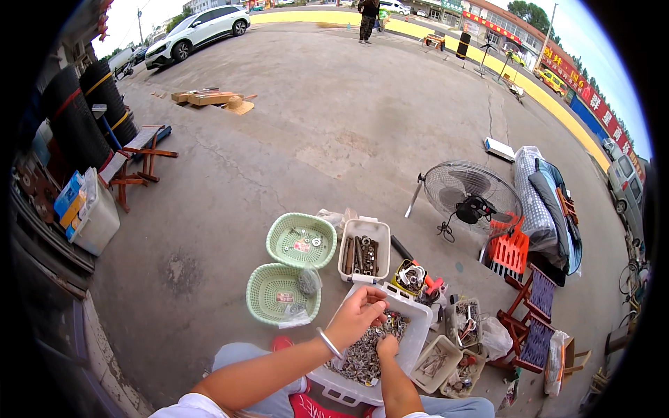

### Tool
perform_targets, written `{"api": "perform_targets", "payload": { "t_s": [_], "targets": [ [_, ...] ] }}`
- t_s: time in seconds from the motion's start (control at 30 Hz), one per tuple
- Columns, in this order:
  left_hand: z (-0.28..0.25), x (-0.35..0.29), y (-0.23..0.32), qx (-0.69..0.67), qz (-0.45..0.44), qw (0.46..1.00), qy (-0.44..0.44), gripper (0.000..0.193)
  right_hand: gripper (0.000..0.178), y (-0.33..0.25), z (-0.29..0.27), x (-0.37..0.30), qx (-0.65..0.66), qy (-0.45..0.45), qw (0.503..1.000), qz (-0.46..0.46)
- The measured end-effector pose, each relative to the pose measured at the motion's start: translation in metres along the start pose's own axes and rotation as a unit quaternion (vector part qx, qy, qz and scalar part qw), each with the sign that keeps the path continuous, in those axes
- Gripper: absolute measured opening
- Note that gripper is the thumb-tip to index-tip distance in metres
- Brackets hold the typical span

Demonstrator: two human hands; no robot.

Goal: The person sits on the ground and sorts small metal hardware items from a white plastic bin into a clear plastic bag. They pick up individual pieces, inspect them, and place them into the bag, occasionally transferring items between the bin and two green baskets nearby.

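Note:
A large whitish plastic bin (417, 322) in front of me holds a heap of small metal hardware (362, 357), which looks like screws, nuts and washers. Over the bin's far part, my left hand (357, 315), with a silver bangle (326, 341) at the wrist, has its fingers curled inward. What it may hold is too small to make out. Lower and to the right, my right hand (387, 345) touches the heap, its fingers drawn together. Any piece between them is hidden.
Two green baskets (273, 269) and a cream bin of large bolts (385, 252) stand beyond. Smaller tubs (446, 343) of hardware sit to the right. Farther out are a floor fan (474, 202), an orange crate (512, 251), folding stools (533, 327) and stacked tyres (75, 118).

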State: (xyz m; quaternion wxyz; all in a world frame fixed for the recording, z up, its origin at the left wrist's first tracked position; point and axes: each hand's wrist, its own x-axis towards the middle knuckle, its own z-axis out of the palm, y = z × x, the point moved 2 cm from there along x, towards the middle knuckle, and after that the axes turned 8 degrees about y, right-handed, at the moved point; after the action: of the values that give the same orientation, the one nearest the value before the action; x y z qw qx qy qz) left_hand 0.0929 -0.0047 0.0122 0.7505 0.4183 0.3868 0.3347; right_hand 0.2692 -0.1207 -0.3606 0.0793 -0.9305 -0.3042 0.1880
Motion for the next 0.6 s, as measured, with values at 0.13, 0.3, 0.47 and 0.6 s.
{"api": "perform_targets", "payload": {
  "t_s": [0.13, 0.3, 0.47, 0.6],
  "targets": [
    [0.001, 0.002, -0.005, -0.004, 0.001, 1.0, -0.011, 0.027, 0.026, 0.001, -0.008, -0.01, 0.017, 0.007, 1.0, -0.007],
    [-0.001, 0.003, -0.005, -0.002, 0.014, 1.0, -0.011, 0.027, 0.029, 0.005, -0.019, -0.023, 0.071, -0.005, 0.997, 0.002],
    [-0.001, -0.001, -0.005, 0.001, 0.02, 1.0, -0.009, 0.027, 0.046, -0.003, -0.023, -0.034, -0.001, 0.082, 0.993, -0.09],
    [0.001, -0.004, -0.004, -0.01, 0.024, 1.0, -0.016, 0.025, 0.048, -0.031, -0.022, -0.048, -0.028, 0.048, 0.964, -0.26]
  ]
}}
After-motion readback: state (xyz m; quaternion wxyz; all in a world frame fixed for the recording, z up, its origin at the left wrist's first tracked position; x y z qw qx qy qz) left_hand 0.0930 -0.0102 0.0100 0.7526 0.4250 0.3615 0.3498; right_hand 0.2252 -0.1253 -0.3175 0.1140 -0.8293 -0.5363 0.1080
